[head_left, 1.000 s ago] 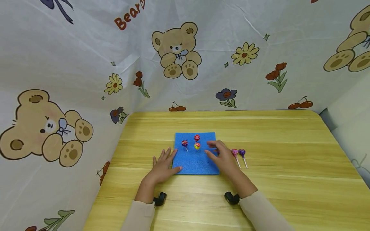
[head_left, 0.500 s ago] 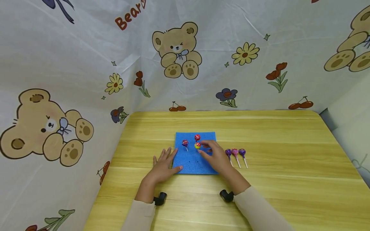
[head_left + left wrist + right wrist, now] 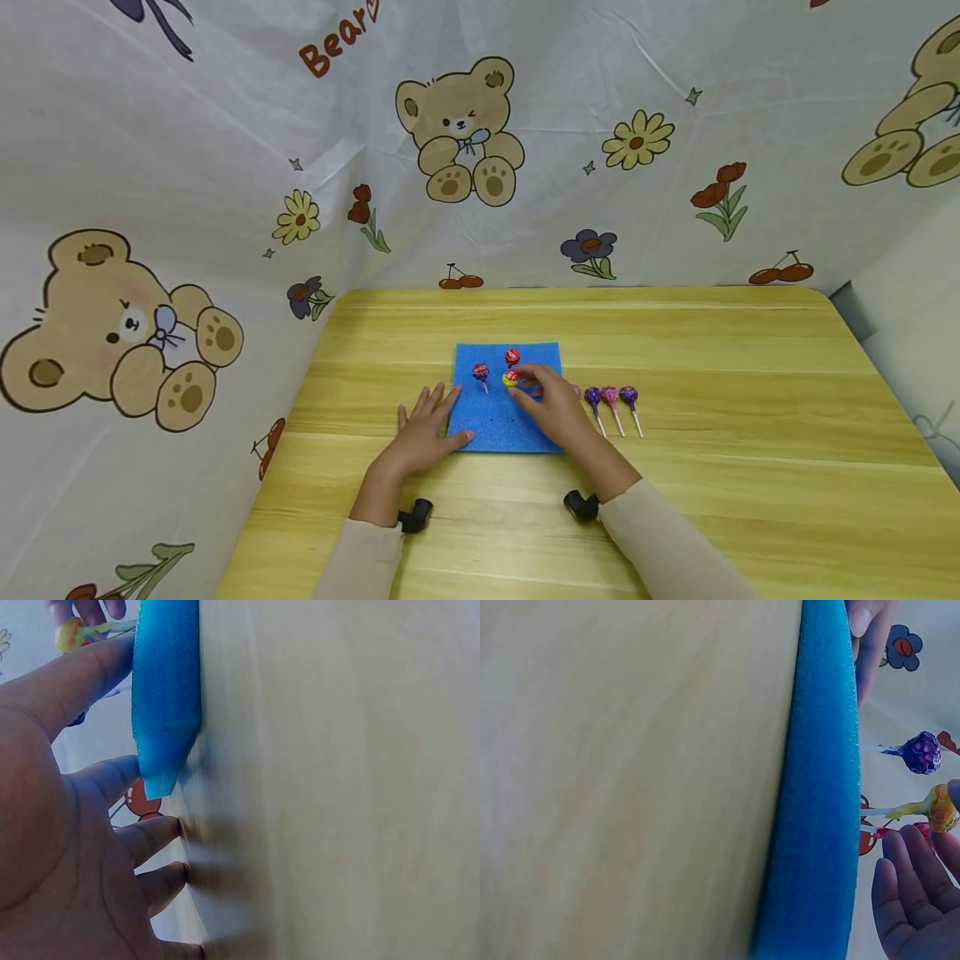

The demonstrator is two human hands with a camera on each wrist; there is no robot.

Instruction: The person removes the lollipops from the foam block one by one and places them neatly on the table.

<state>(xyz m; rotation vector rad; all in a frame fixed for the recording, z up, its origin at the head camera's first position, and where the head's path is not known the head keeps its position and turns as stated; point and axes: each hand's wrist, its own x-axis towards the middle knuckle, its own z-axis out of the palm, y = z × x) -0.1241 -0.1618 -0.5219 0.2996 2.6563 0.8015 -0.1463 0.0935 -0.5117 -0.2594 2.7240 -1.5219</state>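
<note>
A blue foam block (image 3: 472,417) lies flat, and three lollipops stand in it by their sticks. My right hand (image 3: 558,408) reaches over its right side and pinches the head of the yellow lollipop (image 3: 510,378) between thumb and index finger. In the right wrist view that yellow lollipop (image 3: 943,808) has its white stick in the foam. Behind it stands a red lollipop (image 3: 512,357), and to its left a dark purple one (image 3: 480,372). My left hand (image 3: 420,433) is spread at the block's left edge, thumb and index finger on the foam, other fingertips on the table.
On the wooden table (image 3: 750,400), right of the block, lie a purple lollipop (image 3: 592,395), a pink lollipop (image 3: 609,395) and another purple lollipop (image 3: 628,395). One more (image 3: 576,389) is mostly hidden behind my right hand. A bear-print cloth (image 3: 540,208) hangs behind.
My right hand has moved left over the block to the yellow lollipop and taken hold of its head, which now leans slightly left. The left hand has stayed put.
</note>
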